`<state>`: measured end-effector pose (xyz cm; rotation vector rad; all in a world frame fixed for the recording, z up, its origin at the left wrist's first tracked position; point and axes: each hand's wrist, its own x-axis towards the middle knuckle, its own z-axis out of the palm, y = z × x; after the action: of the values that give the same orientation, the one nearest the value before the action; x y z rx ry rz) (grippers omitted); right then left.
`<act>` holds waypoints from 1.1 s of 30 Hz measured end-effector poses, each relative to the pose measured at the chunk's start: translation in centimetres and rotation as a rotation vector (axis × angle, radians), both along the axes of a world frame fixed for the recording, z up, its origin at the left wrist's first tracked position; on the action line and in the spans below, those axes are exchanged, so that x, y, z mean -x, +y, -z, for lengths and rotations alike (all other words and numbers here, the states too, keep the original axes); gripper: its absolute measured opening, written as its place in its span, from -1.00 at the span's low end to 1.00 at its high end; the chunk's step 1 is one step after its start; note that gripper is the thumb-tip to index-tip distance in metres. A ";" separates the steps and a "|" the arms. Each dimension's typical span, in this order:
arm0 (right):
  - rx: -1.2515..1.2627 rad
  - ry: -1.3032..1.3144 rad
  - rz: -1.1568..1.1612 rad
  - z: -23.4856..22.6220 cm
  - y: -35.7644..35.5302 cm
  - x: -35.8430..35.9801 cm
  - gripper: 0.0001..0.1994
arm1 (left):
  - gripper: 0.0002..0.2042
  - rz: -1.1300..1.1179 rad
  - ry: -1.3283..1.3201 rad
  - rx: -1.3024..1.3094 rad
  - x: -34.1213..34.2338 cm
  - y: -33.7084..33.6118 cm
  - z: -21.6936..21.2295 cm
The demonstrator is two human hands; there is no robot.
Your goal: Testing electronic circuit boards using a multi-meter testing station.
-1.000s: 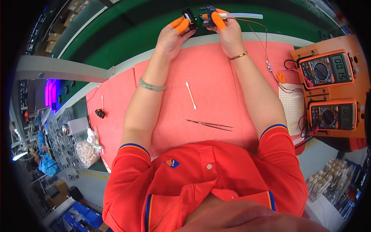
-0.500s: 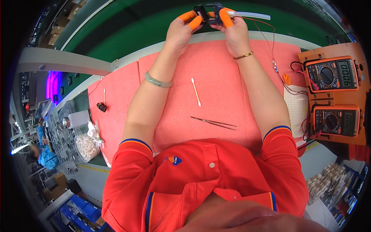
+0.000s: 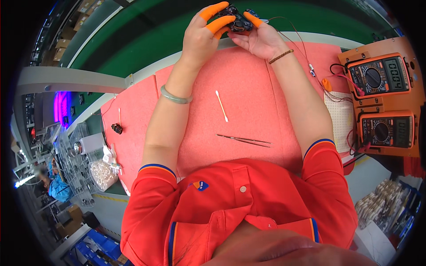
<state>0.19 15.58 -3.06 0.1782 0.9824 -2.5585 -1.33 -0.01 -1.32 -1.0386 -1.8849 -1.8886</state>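
From where I watch, far left first: clear bag (image 3: 103,176) of white swab-like pieces at the edge of the pink-topped counter (image 3: 248,102). Next, small black component (image 3: 116,128) lying on the pink, thin pale stick just behind it.

My left hand (image 3: 199,42), green bangle (image 3: 176,95) on the forearm, is up over the green surface (image 3: 164,29) at the far side; its fingers (image 3: 220,22), in orange cots, are closed around a black device (image 3: 239,23). Cotton swab (image 3: 222,106) lies on the counter between the forearms, tweezers (image 3: 244,141) nearer the body, tips toward the left.

Device sits between both hands, held up past the pink. My right hand (image 3: 265,43), beaded bracelet (image 3: 281,56) at the wrist, supports its right end, cotted thumb against it; can't tell the grip of the remaining fingers there.

Thin reddish wires (image 3: 301,42) arc from behind the right hand down to a small connector (image 3: 312,70). Further right: loose orange finger cot (image 3: 327,84), white perforated board (image 3: 339,119), then upper multimeter (image 3: 377,76) and lower multimeter (image 3: 386,132) on an orange panel (image 3: 410,55).
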 end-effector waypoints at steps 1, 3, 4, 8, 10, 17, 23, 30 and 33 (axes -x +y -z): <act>0.000 -0.033 -0.005 -0.1 0.1 -0.1 -0.71 | -0.72 0.042 -0.315 0.011 -0.5 -0.1 -0.2; -0.019 -0.032 -0.039 -0.3 0.0 -0.2 -0.70 | -0.72 -0.104 0.006 0.180 -0.6 -0.5 -0.9; -0.046 -0.020 -0.037 -0.3 -0.1 -0.2 -0.70 | -0.72 -0.246 0.329 0.346 -0.6 -0.8 -1.2; 0.044 0.032 0.073 0.1 -0.6 0.0 -0.74 | -0.73 -0.411 0.670 0.519 -0.3 -0.9 -1.5; 0.032 0.018 0.132 0.4 -0.7 0.2 -0.75 | -0.74 -0.430 0.665 0.521 -0.3 -0.7 -1.3; 0.012 0.141 0.233 1.0 -1.1 0.4 -0.77 | -0.74 -0.491 0.292 0.607 -0.8 -0.8 -0.9; 0.101 0.100 0.235 0.9 -1.7 -0.1 -0.71 | -0.76 -0.529 0.483 0.481 -0.2 -0.7 0.5; -0.002 0.142 0.342 -0.3 -2.3 -0.8 -0.67 | -0.77 -0.567 0.594 0.532 0.5 -0.6 1.0; -0.015 0.136 0.399 -0.5 -2.6 -0.9 -0.67 | -0.76 -0.565 0.519 0.504 0.3 -0.3 1.2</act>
<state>1.11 12.96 -2.60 0.2261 1.1102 -2.9579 -1.68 -0.31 -2.47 -0.8730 -2.0609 -0.7644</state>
